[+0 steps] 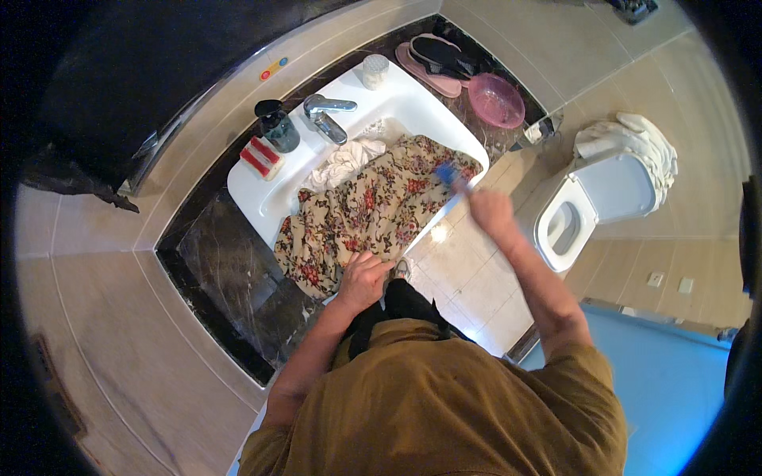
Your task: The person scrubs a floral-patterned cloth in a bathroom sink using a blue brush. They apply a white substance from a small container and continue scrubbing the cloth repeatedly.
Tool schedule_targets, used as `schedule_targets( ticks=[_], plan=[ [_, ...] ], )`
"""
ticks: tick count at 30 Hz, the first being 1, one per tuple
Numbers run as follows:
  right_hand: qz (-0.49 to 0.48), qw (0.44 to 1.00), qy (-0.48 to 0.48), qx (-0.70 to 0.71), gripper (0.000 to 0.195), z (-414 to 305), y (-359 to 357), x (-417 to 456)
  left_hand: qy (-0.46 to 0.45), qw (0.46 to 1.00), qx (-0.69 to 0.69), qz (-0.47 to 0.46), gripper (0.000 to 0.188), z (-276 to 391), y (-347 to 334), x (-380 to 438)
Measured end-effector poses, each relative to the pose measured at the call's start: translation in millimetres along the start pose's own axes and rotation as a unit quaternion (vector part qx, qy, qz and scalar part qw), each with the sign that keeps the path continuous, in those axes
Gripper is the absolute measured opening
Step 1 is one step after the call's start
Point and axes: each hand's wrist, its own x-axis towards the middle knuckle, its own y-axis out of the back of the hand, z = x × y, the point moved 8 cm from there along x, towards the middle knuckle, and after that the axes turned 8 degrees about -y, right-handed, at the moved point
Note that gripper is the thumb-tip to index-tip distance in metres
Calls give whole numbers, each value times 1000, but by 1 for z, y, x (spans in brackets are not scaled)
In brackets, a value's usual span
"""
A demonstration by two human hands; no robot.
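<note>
A beige fabric with a red and dark floral print (363,208) lies spread across the white sink (256,202) and drapes over its front rim. My left hand (364,279) presses on the cloth's near edge, fingers resting on it. In my right hand (492,212) is a brush with a blue head (447,173), blurred, against the cloth's right end. Behind the floral cloth a bunched white cloth (348,163) sits in the basin, below the chrome faucet (326,119). Some suds (376,127) show near the basin's back.
On the sink's back rim stand a dark pump bottle (280,126), a red and white box (262,158) and a textured cup (375,72). Pink and black slippers (437,59) and a pink basin (496,101) lie on the dark marble counter (226,250). A toilet (562,235) stands to the right.
</note>
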Motion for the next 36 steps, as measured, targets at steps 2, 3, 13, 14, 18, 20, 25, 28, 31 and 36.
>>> schedule_targets(
  ticks=[2, 3, 13, 14, 18, 20, 25, 28, 31, 36],
  plan=[
    [-84, 991, 103, 28, 21, -70, -29, -44, -2, 1000, 3, 8, 16, 1, 0, -1],
    [-88, 983, 151, 50, 21, -95, -14, -62, 0, 1000, 6, 15, 16, 1, 1, -7],
    [-1, 993, 82, -80, 23, -25, 13, 42, 9, 1000, 11, 0, 13, 1, 3, -10],
    [0, 985, 170, 8, 23, -60, 16, 18, 26, 1000, 13, 7, 12, -1, 4, -13],
    [-126, 962, 242, 6, 41, -144, 9, -48, 25, 1000, -1, 2, 11, -4, 4, -15],
    [-83, 978, 189, -21, 29, -109, -8, -6, 21, 1000, -5, -1, 11, -1, 4, -12],
    [66, 993, 79, -62, 19, -40, 5, 59, 43, 999, -6, -22, 15, -4, 1, -9],
    [28, 983, 178, 37, 26, -79, -26, 21, 86, 995, -4, -52, 33, -7, 1, -6],
    [-34, 971, 229, 58, 37, -134, 8, -81, 114, 992, 33, -52, 39, -11, -3, -3],
    [34, 998, -55, -6, 44, 21, -8, 13, 75, 996, 45, -22, 27, -11, 0, 2]
  ],
)
